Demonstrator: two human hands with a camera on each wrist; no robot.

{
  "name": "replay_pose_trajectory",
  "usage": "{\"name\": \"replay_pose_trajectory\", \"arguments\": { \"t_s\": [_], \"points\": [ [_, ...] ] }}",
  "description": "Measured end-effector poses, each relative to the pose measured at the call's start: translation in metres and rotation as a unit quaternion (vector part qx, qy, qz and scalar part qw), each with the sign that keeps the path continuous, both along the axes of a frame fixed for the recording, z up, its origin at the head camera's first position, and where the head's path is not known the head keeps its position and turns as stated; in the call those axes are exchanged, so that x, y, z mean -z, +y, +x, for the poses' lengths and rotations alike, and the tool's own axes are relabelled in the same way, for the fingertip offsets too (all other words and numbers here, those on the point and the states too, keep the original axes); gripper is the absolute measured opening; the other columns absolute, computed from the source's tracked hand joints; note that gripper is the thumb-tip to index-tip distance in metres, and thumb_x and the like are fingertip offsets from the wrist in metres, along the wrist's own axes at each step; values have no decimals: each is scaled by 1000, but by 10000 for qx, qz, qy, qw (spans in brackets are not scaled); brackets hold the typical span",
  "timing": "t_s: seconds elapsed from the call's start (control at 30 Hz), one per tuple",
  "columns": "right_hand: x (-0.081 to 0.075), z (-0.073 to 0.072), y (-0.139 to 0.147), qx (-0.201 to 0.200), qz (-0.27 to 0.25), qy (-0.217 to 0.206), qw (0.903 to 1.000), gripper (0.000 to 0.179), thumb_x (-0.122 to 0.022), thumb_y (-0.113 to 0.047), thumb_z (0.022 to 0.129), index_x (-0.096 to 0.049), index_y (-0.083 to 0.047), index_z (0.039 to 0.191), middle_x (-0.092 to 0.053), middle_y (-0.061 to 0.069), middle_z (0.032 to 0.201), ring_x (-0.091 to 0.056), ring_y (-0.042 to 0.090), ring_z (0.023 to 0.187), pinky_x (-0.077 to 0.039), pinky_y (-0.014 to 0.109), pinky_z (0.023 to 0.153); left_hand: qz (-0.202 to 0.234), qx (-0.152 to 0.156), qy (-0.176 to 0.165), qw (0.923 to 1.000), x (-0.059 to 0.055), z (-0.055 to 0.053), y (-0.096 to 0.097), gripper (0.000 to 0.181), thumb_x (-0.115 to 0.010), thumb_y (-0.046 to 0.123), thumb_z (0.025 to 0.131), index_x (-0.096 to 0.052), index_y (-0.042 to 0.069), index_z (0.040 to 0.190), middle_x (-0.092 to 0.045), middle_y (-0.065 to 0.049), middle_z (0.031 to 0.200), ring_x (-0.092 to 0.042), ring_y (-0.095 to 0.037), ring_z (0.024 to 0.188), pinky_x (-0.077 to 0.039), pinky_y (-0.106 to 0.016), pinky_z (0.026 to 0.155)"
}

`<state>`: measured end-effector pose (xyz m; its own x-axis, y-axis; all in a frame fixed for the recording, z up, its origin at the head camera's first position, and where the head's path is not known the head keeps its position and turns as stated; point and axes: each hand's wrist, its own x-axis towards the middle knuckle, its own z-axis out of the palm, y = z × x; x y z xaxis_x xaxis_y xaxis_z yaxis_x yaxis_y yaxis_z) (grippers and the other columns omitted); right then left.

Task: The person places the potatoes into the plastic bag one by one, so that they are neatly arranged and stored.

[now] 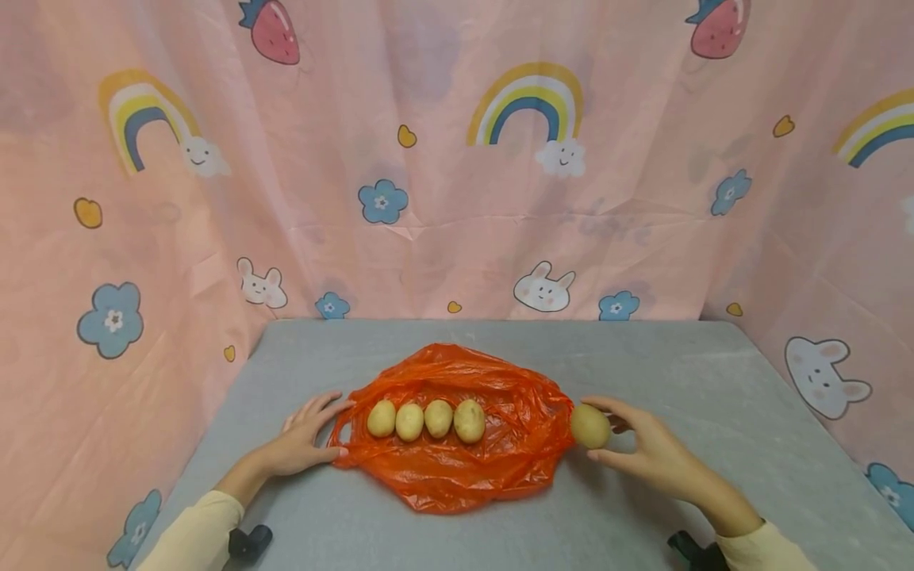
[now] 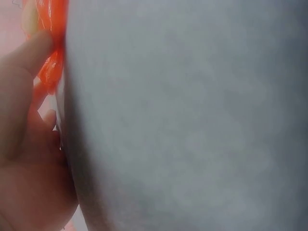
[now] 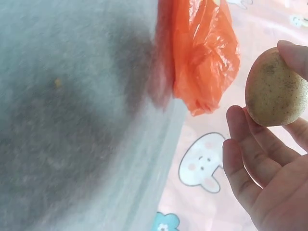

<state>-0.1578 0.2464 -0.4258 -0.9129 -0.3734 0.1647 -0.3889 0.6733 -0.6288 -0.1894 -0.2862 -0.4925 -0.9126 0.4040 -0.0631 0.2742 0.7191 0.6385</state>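
Observation:
An orange plastic bag [image 1: 443,484] lies spread flat, and several potatoes [image 1: 438,419] sit in a row on it, left of its middle. At the bag's left end my left hand [image 1: 303,444] rests with thumb and fingers spread, the tips touching the edge by a handle loop. The left wrist view shows that thumb against the orange plastic. Beyond the bag's right end, my right hand [image 1: 653,452] holds another potato [image 1: 590,427] between thumb and fingers. That potato appears raised in the right wrist view, with several fingers extended below it.
The grey table [image 1: 664,357] reaches back to a pink printed curtain [image 1: 443,262], which also hangs along both sides. A dark wrist strap piece [image 1: 250,543] shows by the left sleeve, and another [image 1: 696,551] by the right.

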Motion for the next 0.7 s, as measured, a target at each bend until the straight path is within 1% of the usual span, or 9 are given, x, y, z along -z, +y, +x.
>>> {"name": "replay_pose_trajectory", "arguments": {
  "t_s": [0.17, 0.3, 0.53, 0.7],
  "points": [
    [-1, -2, -7, -88, -8, 150, 9998, 62, -85, -27, 82, -61, -7, 136, -68, 5, 130, -59, 1, 100, -54, 29, 85, -3, -4, 28, 10000, 0, 0, 0, 74, -74, 38, 90, -43, 16, 153, -25, -19, 164, -12, -53, 150, -9, -80, 107],
    [-4, -4, -15, -123, -60, 129, 9998, 62, -85, -25, 82, -60, -7, 137, -68, 4, 130, -59, 1, 101, -55, 29, 86, -8, -10, 16, 10000, 0, 0, 0, 74, -74, 38, 90, -43, 16, 153, -25, -19, 164, -12, -53, 150, -9, -80, 107],
    [-9, -6, -26, -335, -256, 68, 9991, 64, -85, -22, 83, -58, -7, 139, -67, 8, 133, -62, 10, 102, -55, 32, 86, 11, -9, -42, 10000, -1, 0, 0, 73, -74, 37, 90, -43, 17, 153, -24, -19, 164, -11, -53, 150, -8, -80, 107],
    [-10, -7, -33, -363, -299, -20, 9989, 63, -85, -24, 82, -59, -8, 138, -68, 6, 130, -63, 13, 101, -54, 29, 85, 1, -5, -50, 10000, -2, 0, 0, 74, -74, 38, 90, -43, 17, 153, -25, -19, 164, -12, -52, 150, -8, -80, 107]
  ]
}}
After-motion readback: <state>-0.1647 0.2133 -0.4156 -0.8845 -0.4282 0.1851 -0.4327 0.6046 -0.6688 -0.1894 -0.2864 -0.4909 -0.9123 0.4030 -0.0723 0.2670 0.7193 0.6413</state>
